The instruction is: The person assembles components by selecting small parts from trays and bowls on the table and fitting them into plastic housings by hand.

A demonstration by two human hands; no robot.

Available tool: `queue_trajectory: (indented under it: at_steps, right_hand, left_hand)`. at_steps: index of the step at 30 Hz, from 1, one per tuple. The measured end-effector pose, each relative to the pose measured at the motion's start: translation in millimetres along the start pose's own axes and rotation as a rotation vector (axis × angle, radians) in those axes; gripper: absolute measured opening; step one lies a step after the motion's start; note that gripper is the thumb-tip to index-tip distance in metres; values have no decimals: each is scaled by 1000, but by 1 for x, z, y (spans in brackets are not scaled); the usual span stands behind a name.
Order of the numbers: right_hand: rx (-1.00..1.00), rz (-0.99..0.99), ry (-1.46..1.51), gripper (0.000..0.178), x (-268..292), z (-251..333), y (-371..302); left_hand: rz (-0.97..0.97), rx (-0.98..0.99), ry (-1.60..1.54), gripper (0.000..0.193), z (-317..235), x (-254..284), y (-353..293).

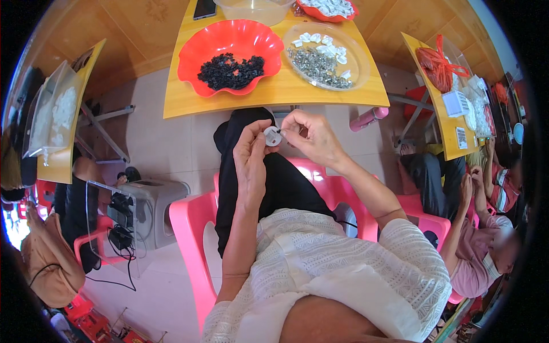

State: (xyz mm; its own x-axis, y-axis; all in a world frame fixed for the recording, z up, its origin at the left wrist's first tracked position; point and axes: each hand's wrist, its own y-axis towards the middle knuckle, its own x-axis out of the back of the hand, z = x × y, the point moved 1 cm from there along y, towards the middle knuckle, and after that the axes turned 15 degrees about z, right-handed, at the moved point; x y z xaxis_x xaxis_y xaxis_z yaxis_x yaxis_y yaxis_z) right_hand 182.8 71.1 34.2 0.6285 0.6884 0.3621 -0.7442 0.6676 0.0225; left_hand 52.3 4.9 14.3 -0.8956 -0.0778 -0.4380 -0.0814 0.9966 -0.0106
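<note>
Tan-and-pale room, bright at one edge

Wall (131, 34) tan-brown, panel seams visible, curved by the fisheye. Floor (163, 286) pale, large tiles, thin joints. Middle yellow table (366, 94) up front; left yellow table (57, 168) and right yellow table (449, 146) flank it, well apart, grey metal legs (106, 132) showing. Pink plastic chair (189, 228) foreground; second pink chair (416, 206) at right. Red plastic pieces (80, 308) lower left, too small to identify. Left rim glare (14, 228) near white.

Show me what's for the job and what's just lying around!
Probably for the job:
round white part, in the left hand
small black parts, in the scalloped red bowl
small silvery parts, in the clear round tray

Probably just lying around:
smartphone
pink bottle
</note>
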Motion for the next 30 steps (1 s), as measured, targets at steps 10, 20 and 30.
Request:
queue_trajectory:
  at_steps: [10, 20, 30]
  right_hand:
    - [-28, -87, -19, 6, 1, 4, 0]
    - [125, -178, -197, 8, -4, 4, 2]
    - [218, -330, -493, 10, -17, 6, -3]
  left_hand:
    - [44, -85, 3, 18, 3, 2, 1]
    - [31, -75, 17, 18, 5, -1, 2]
    - [-70, -209, 260, 14, 10, -15, -2]
